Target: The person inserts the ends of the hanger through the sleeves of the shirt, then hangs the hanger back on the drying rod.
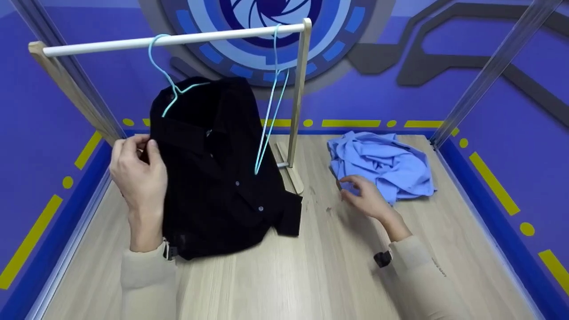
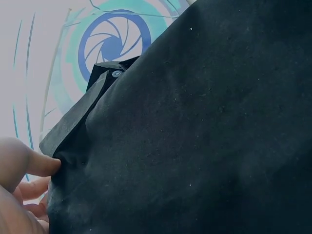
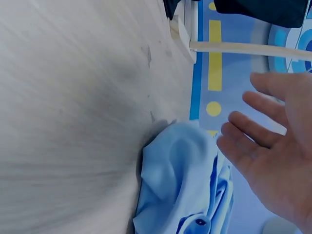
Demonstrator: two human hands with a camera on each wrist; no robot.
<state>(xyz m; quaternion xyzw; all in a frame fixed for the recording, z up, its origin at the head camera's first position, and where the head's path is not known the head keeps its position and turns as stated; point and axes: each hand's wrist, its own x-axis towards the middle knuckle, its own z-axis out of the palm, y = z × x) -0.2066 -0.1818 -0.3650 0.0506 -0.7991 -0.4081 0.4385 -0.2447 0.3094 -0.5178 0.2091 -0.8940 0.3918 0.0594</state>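
Note:
A black button-up shirt hangs from a light-teal hanger on the rack's white rod. Its collar and shoulder edge lie at the upper left, where my left hand pinches the cloth between thumb and fingers. The left wrist view shows the thumb pressed on the black fabric, the other fingers partly behind it. My right hand is held in the air near a crumpled blue shirt. In the right wrist view its fingers are loosely extended and hold nothing.
A second teal hanger hangs at the right end of the white rod. The rack's wooden upright and foot stand beside the black shirt. Blue patterned walls and metal posts enclose the wooden tabletop.

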